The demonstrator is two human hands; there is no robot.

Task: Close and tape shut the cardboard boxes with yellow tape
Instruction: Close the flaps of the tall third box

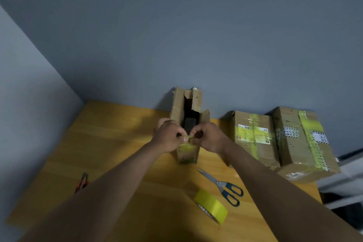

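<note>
Both hands, the left hand point(169, 136) and right hand point(208, 136), pinch a yellow tape strip point(187, 137) over the open cardboard box point(186, 108) on the table point(117, 133).

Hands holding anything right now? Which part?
Both hands, left hand and right hand, pinch a strip of yellow tape at the open box's near top edge.

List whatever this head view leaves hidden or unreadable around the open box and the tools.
- Head view: dark object in the open box, partly behind both hands; unidentifiable.
- Tape piece between left hand and right hand; length hidden by fingers.
- Utility knife: lower end behind the left forearm.
- Labels on the taped boxes: too small, blurred.
</note>
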